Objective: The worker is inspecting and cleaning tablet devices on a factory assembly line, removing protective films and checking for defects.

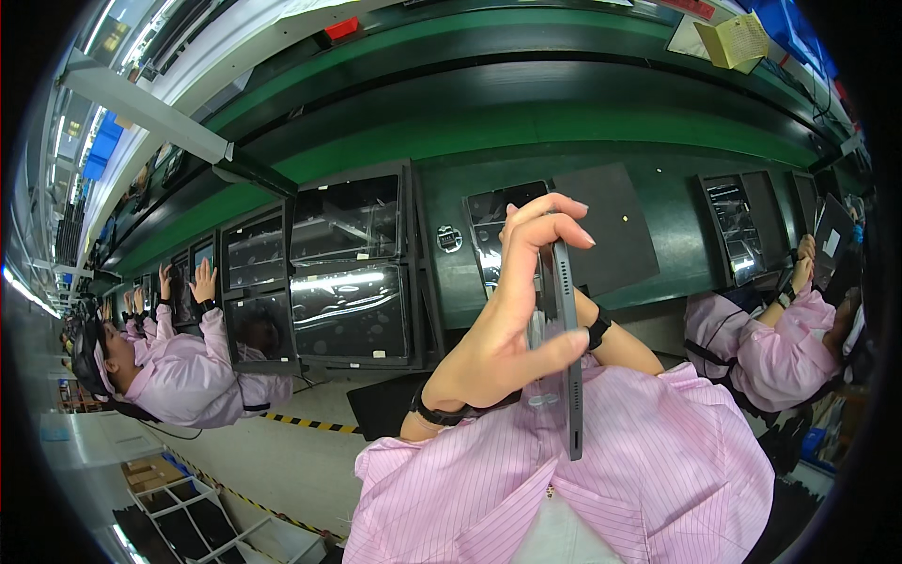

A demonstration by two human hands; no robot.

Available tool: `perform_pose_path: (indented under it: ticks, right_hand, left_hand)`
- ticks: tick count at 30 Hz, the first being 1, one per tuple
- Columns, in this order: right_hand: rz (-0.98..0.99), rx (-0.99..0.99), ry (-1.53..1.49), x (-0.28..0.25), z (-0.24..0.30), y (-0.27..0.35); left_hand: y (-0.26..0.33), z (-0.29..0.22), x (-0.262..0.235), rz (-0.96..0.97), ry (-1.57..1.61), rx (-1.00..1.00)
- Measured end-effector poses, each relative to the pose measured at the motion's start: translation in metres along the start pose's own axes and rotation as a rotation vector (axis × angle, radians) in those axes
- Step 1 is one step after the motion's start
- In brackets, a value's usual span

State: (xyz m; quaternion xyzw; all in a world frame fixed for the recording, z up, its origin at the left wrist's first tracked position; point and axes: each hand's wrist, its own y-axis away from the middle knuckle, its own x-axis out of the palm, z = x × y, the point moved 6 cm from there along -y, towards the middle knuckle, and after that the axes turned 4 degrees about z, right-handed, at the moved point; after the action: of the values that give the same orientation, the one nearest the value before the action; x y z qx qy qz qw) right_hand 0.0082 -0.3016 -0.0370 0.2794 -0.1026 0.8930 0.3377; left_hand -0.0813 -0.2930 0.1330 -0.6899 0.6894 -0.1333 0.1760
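A slim dark grey tablet, with rows of small holes and a port slot along its edge, stands edge-on in front of my chest. My left hand grips it, the thumb lying over the edge and the fingers curled near its top end. From the right, my right forearm with a black wristband passes behind the tablet. That hand is mostly hidden, its fingers out of sight. On the bench behind my hands lie a glossy black screen panel and a flat dark grey sheet.
To the left, black trays hold several film-covered screens. A small patterned piece lies on the green bench. Another tray stands at the right. Co-workers sit on both sides. A metal post crosses the upper left.
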Motion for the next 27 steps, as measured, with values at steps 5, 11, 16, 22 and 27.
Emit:
perform_pose_path:
  ticks: [5,11,16,22,27]
  right_hand:
    - [-0.099,0.033,0.115,-0.003,0.006,-0.003]
    - [0.045,-0.074,0.033,0.001,0.005,-0.006]
    - [0.004,-0.06,0.089,0.004,0.01,-0.003]
    - [0.027,-0.049,0.076,0.005,0.007,-0.004]
    - [0.083,-0.062,0.073,0.01,0.008,-0.004]
  left_hand:
    - [-0.009,0.006,-0.011,-0.149,0.126,-0.027]
    - [-0.008,0.005,-0.009,-0.154,0.144,-0.043]
    - [-0.007,0.004,-0.01,-0.154,0.145,-0.013]
    - [-0.005,0.006,-0.012,-0.149,0.157,-0.009]
    - [-0.004,0.004,-0.015,-0.12,0.154,-0.003]
